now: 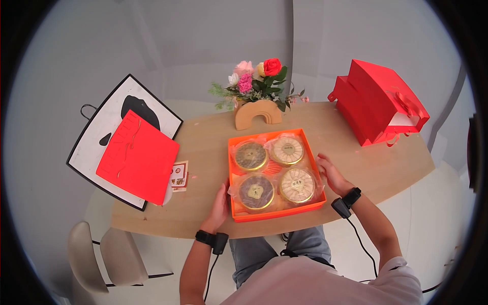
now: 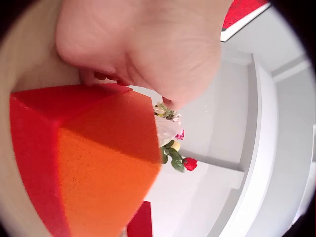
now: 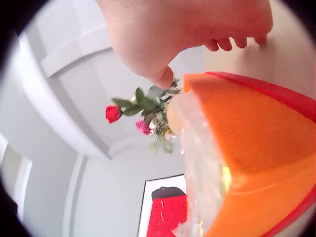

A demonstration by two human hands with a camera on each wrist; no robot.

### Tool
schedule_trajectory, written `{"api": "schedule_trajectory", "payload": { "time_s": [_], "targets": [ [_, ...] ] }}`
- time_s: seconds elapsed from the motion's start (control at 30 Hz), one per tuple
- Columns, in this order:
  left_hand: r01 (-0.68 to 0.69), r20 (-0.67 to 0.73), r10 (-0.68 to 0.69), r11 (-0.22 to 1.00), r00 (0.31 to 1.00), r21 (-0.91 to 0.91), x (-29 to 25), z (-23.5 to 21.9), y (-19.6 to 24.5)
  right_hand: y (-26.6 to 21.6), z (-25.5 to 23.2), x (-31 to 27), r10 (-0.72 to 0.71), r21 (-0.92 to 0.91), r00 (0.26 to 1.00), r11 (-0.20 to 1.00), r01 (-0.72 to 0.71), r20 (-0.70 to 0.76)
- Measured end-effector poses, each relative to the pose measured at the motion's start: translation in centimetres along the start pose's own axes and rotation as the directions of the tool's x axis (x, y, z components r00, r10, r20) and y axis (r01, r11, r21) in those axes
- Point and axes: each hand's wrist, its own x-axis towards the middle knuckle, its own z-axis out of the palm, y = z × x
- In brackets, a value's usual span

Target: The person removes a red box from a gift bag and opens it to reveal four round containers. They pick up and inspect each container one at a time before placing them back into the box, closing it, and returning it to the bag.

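An orange-red box [image 1: 277, 214] lies open on the wooden table, holding several round gold-rimmed tins in clear wrap, such as the tin [image 1: 297, 185] at its lower right. My left hand [image 1: 218, 208] is at the box's left side; in the left wrist view the hand [image 2: 143, 44] lies against the box wall [image 2: 108, 158], its fingers partly hidden. On the other side, my right hand [image 1: 333, 175] is beside the right edge with relaxed fingers. The right wrist view shows that hand [image 3: 192, 29] with thumb and fingers apart near the box wall [image 3: 261, 133].
A flower arrangement in a wooden arch vase [image 1: 258, 114] stands behind the box. Red gift bags [image 1: 376, 101] are at the back right. On the left, a red bag [image 1: 137, 157] lies on a black-framed white board [image 1: 86, 147], beside small printed cards [image 1: 179, 176]. Chairs [image 1: 122, 256] stand lower left.
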Motion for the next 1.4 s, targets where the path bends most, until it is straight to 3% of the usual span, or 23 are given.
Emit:
{"api": "schedule_trajectory", "payload": {
  "time_s": [0.03,0.1,0.13,0.17,0.23,0.3,0.33,0.4,0.47,0.53,0.63,0.73,0.83,0.97,1.03,1.17,1.23,1.3,1.4],
  "targets": [
    [0.005,0.006,-0.005,1.000,1.000,0.005,0.1,0.3,0.4,1.0,0.0,-0.5,0.000,0.006,1.000,1.000,0.000,-0.007],
    [0.158,-0.018,-0.157,0.984,0.987,0.078,0.5,1.2,1.1,2.5,0.6,-1.3,-0.101,0.212,0.963,0.976,0.048,0.248],
    [0.163,-0.016,-0.162,0.983,0.987,0.084,0.4,1.8,1.3,-0.4,2.7,-4.4,-0.007,0.291,0.947,0.952,-0.092,0.323],
    [0.180,-0.035,-0.177,0.975,0.984,0.132,0.1,2.5,1.4,-1.3,3.3,-5.4,-0.006,0.297,0.947,0.950,-0.095,0.323],
    [0.193,-0.059,-0.185,0.963,0.981,0.190,0.0,2.3,0.6,-2.1,3.6,-6.2,0.128,0.413,0.902,0.856,-0.310,0.412],
    [0.194,-0.084,-0.191,0.980,0.978,0.033,0.7,0.0,-1.4,-0.6,3.4,-5.9,0.059,0.431,0.930,0.874,-0.224,0.363],
    [0.189,-0.088,-0.185,0.981,0.979,0.041,0.1,0.4,-1.1,0.3,3.3,-5.8,0.006,0.437,0.951,0.887,-0.148,0.310],
    [0.136,-0.031,-0.134,0.986,0.991,0.101,-1.4,1.1,-0.5,1.5,2.6,-5.5,-0.050,0.411,0.941,0.906,-0.098,0.334],
    [0.145,-0.035,-0.142,0.984,0.989,0.103,-2.5,0.8,-0.7,2.3,2.4,-5.8,-0.100,0.386,0.929,0.921,-0.049,0.357],
    [0.152,-0.036,-0.149,0.983,0.988,0.106,-3.3,0.7,-0.9,1.4,2.6,-7.2,-0.231,0.364,0.925,0.925,0.112,0.303],
    [0.111,-0.088,-0.098,0.980,0.991,0.162,-4.1,1.3,-1.2,1.7,2.6,-7.7,-0.350,0.378,0.890,0.897,0.229,0.291],
    [0.133,-0.142,-0.104,0.969,0.984,0.208,-4.6,1.4,-1.6,1.5,2.4,-8.1,-0.383,0.393,0.880,0.883,0.258,0.283],
    [0.056,-0.049,-0.051,0.994,0.997,0.094,-4.0,-0.7,-3.3,2.2,1.7,-7.9,-0.363,0.379,0.889,0.892,0.246,0.277],
    [0.110,-0.062,-0.100,0.975,0.993,0.191,-4.6,0.4,-3.5,1.7,1.0,-7.8,-0.301,0.391,0.917,0.902,0.185,0.261],
    [0.131,-0.075,-0.115,0.958,0.990,0.255,-5.1,1.1,-3.5,1.3,0.8,-7.8,-0.297,0.512,0.905,0.853,0.107,0.305],
    [-0.009,-0.053,0.023,0.968,0.998,0.250,-6.3,3.7,-3.0,0.6,0.1,-8.2,-0.254,0.488,0.923,0.869,0.086,0.289],
    [-0.079,-0.049,0.092,0.971,0.995,0.227,-6.9,4.3,-2.7,0.7,-0.8,-8.2,-0.317,0.303,0.919,0.922,0.241,0.233],
    [0.001,-0.025,0.000,0.999,1.000,0.034,-7.9,3.5,-3.2,0.2,-0.9,-8.8,-0.323,0.331,0.913,0.914,0.233,0.251],
    [0.090,-0.012,-0.091,0.994,0.996,-0.056,-8.7,2.9,-3.6,-1.6,-1.2,-10.4,-0.374,0.269,0.899,0.911,0.312,0.226]
  ]
}}
